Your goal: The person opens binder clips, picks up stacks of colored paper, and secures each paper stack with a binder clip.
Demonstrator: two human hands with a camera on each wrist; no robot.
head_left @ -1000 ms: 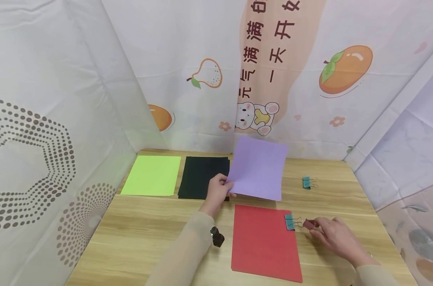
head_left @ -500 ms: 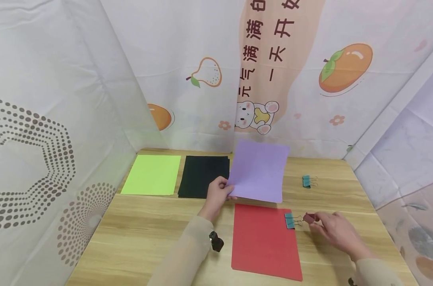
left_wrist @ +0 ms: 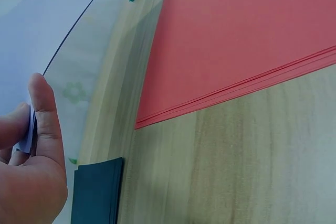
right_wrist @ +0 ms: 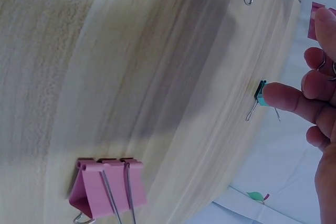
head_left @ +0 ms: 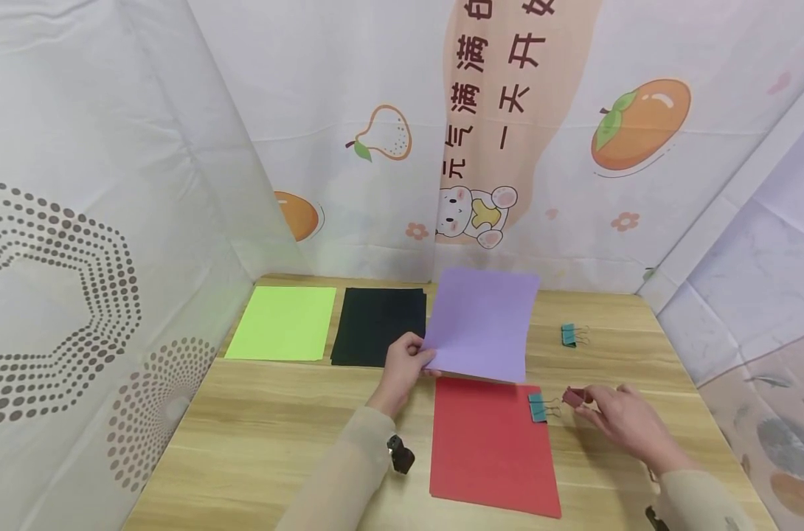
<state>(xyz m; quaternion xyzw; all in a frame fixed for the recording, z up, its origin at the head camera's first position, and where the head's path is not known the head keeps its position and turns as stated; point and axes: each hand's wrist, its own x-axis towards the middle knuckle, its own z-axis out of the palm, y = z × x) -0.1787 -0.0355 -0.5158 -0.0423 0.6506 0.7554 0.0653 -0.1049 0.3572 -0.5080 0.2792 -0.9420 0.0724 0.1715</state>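
purple paper (head_left: 482,324) is held by its near left corner in the left hand (head_left: 402,372), pinched between thumb and fingers. it is tilted up: its far edge is seen against the patterned curtain (head_left: 349,258), and its near edge is brought close to the far edge of a red stack (head_left: 491,453). whether those two edges are touching cannot be told.

in the right hand (head_left: 628,424), a dark red clip (head_left: 574,397) is gripped between thumb and fingers, just outside the right edge of the red stack. only a slim gap is seen between it and the wire handles of a teal clip (head_left: 538,408), by which that right edge is bitten near the far corner.

the red stack is laid flat on the tabletop (head_left: 243,442). along its left edge, a narrow strip of wood is left before the left sleeve (head_left: 342,472); past the sleeve, a broad stretch of wood grain is seen out to the left edge. a black stack (head_left: 375,324) is partly covered by the left hand, and a green stack (head_left: 282,324) is parted from it by a thin strip.

right of the purple paper, a second teal clip (head_left: 569,335) is placed, well in from the right edge. in the right wrist view, a pink clip (right_wrist: 107,187) is also seen on the wood, well apart from the held one.
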